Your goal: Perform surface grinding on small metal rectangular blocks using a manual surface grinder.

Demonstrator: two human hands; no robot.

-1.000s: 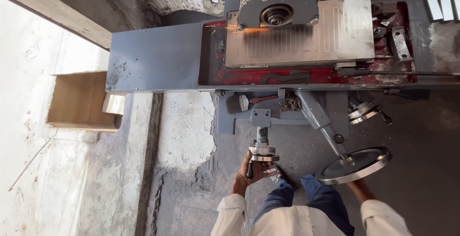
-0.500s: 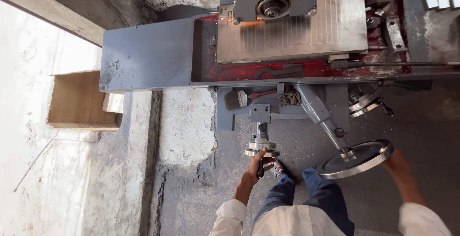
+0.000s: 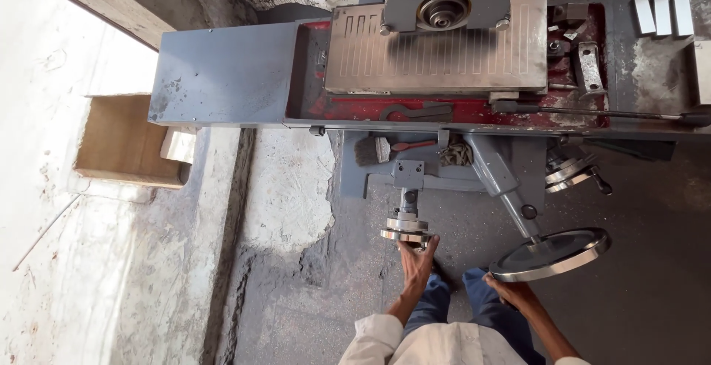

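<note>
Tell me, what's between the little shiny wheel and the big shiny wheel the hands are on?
Between the small handwheel and the big handwheel, the head view shows only bare grey floor. The machine's slanted grey arm runs just above that gap.

handwheels (image 3: pixel 550 254): 3 | brush (image 3: pixel 372 151): 1 | steel blocks (image 3: pixel 663 14): 3 | cardboard box (image 3: pixel 122 141): 1

Open floor (image 3: pixel 637 306) right of large handwheel (image 3: pixel 552 254), sloped shaft (image 3: pixel 503 187) and small handwheel (image 3: pixel 405 230) crowding between
</note>
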